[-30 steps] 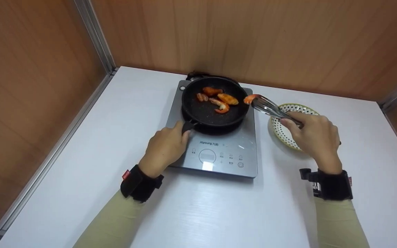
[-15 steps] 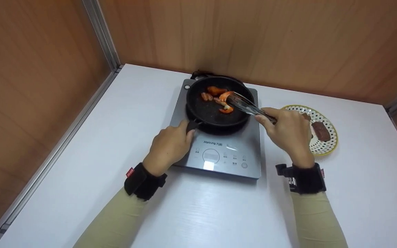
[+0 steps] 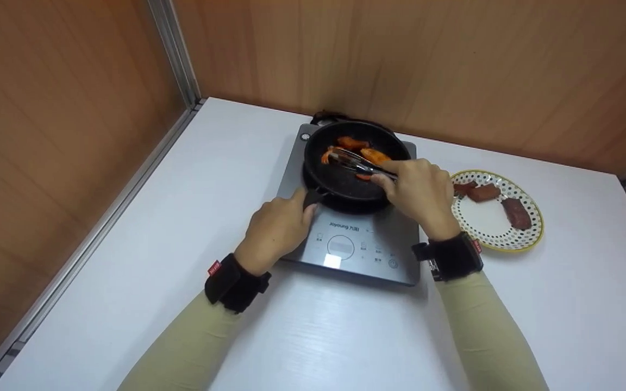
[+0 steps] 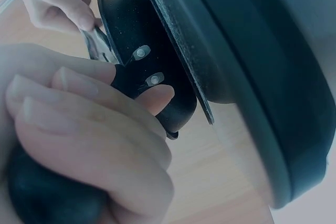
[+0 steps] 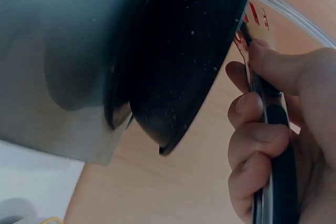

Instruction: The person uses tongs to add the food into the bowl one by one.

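My left hand (image 3: 276, 231) grips the handle (image 3: 313, 199) of a black frying pan (image 3: 340, 187); its curled fingers show up close in the left wrist view. My right hand (image 3: 421, 193) holds metal tongs (image 3: 350, 159) with dark grips (image 5: 283, 177), reaching over the pan's right rim. The tongs' tips are at the left of the pan, at an orange shrimp piece (image 3: 326, 157); whether they pinch it is unclear. Behind them lie a reddish-brown piece of food (image 3: 352, 143) and a yellow-orange piece (image 3: 375, 156). Another orange bit is partly hidden under the tongs.
The pan sits on a grey induction cooker (image 3: 345, 227) with a touch panel. To the right, a dotted oval plate (image 3: 481, 220) with a yellow rim bears several brown meat pieces (image 3: 517, 213). Wooden panels (image 3: 400, 65) stand behind and to the left of the white table (image 3: 313, 336).
The tongs, with a shrimp at their tips, have moved from beyond the pan's right rim leftward into the pan. The right hand no longer covers the plate. The left hand stays on the handle.
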Motion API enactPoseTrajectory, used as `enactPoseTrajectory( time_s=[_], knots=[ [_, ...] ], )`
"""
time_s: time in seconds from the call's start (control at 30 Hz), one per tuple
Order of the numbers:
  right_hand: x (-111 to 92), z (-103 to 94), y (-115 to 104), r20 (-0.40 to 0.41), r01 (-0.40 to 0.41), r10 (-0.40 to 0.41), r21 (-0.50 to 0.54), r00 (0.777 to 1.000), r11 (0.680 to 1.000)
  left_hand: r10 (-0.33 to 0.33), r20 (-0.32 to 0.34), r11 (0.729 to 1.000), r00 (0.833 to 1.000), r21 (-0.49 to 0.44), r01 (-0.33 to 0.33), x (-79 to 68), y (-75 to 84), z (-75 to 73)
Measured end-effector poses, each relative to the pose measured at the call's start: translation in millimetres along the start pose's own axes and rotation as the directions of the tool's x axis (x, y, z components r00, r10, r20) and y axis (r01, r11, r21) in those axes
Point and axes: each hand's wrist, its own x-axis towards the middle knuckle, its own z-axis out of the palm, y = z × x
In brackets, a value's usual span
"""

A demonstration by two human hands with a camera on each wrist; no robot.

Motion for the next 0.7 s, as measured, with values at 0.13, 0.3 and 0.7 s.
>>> enactPoseTrajectory(
  time_s=[0.13, 0.3, 0.7],
  knots=[
    [9.1, 4.7, -5.5, 0.021, 0.006, -0.006, 0.0, 1.0, 1.0, -0.003, 0.004, 1.0, 1.0, 0.001, 0.003, 1.0, 0.4, 0.4],
    [13.4, 13.1, -9.9, 0.025, 0.008, -0.008, 0.004, 1.0, 1.0, -0.001, -0.001, 1.0, 1.0, -0.006, 0.001, 0.5, 0.5, 0.4],
    [17.5, 10.0, -7.9, 0.113, 0.017, -0.011, -0.053, 0.994, 0.998, 0.011, -0.002, 1.0, 1.0, 0.008, -0.011, 0.8, -0.6, 0.4]
  ],
)
